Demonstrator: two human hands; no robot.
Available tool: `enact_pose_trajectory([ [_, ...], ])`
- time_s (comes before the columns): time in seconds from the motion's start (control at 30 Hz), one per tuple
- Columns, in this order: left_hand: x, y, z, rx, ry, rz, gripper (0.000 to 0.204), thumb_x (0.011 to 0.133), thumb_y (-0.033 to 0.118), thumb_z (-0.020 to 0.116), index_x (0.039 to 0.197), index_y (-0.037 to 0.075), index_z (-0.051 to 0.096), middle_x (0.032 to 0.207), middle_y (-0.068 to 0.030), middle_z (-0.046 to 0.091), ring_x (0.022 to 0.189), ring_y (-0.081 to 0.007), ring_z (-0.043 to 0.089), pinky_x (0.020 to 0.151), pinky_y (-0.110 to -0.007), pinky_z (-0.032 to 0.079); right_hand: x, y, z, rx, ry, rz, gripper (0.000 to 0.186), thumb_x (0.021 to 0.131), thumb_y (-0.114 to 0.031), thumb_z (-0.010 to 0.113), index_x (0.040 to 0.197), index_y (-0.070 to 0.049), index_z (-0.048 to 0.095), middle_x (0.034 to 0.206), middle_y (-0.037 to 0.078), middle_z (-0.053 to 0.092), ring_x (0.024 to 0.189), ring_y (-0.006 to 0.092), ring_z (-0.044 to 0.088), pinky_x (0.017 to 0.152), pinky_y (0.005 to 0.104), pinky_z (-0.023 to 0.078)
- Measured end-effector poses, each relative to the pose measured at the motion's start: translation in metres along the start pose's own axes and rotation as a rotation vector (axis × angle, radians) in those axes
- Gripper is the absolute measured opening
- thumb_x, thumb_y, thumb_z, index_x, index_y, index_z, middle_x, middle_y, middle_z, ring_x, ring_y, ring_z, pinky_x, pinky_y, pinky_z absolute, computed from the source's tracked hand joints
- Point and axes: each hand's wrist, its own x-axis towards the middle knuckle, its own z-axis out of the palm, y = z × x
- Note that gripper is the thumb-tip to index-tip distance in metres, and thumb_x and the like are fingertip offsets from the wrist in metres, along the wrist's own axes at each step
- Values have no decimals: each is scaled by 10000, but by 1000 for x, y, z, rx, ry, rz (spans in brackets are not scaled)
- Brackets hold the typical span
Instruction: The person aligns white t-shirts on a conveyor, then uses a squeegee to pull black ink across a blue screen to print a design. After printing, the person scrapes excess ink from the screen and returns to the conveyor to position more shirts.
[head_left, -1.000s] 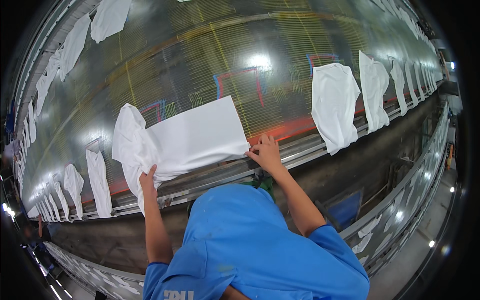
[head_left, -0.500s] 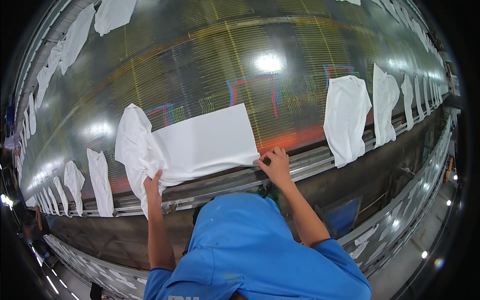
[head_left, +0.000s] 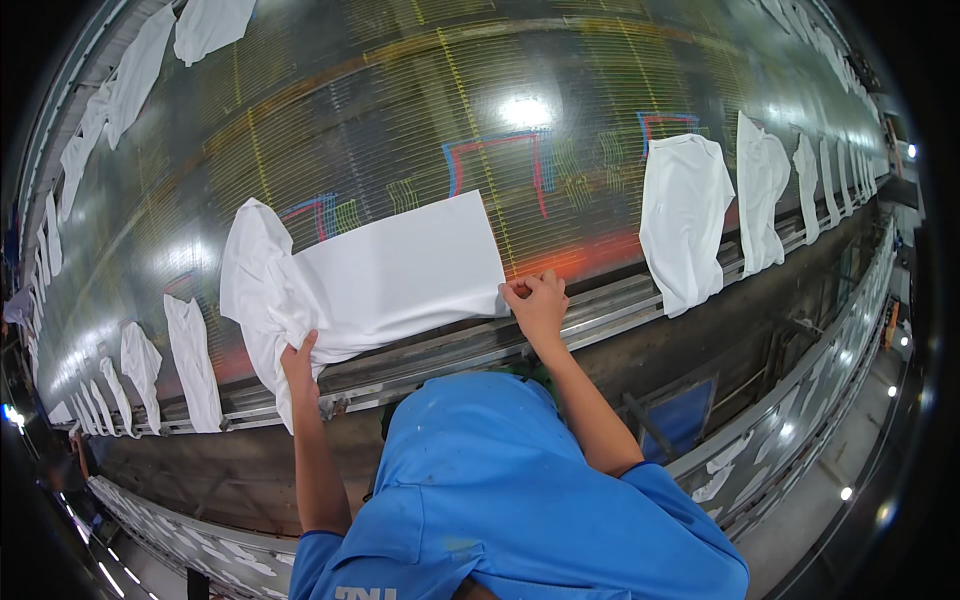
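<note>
Cloth [head_left: 410,265], white, lies along the near edge of the dark desk [head_left: 370,130], its right part flat and smooth, its left part bunched and drooping over the metal rail [head_left: 600,322]. The left hand [head_left: 300,368] grasps the bunched folds between its fingers, while the right hand [head_left: 538,305] has its fingers pinched on the cloth's lower right corner. Farther right, other white pieces [head_left: 685,225] hang over the same edge; red and blue lines [head_left: 497,143] mark the surface behind.
</note>
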Motion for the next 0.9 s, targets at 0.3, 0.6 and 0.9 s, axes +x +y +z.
enact_pose_trajectory([
  [0.3, 7, -9, -4, 9, 26, -13, 528, 870, 147, 812, 1306, -72, 610, 1257, -115, 681, 1121, -193, 631, 985, -314, 466, 1, 5, 6, 2, 12, 7, 232, 781, -370, 808, 784, -142, 769, 1015, 33, 573, 1054, 285, 517, 951, 498, 379],
  [0.6, 8, -13, -7, -8, -16, 12, 521, 869, 162, 816, 1291, -73, 620, 1253, -115, 683, 1116, -193, 633, 982, -312, 467, -13, -15, -4, -174, 34, -243, 407, 851, -376, 751, 1160, -119, 684, 1071, 51, 594, 1131, 279, 534, 1108, 580, 286],
  [0.9, 4, -6, -3, -15, -23, 21, 528, 864, 161, 819, 1294, -70, 619, 1251, -113, 683, 1117, -187, 631, 980, -315, 467, 5, -46, 44, -240, -71, -858, 817, 956, -468, 603, 1567, -11, 312, 1665, 161, 252, 1551, 302, 223, 1222, 648, 74],
])
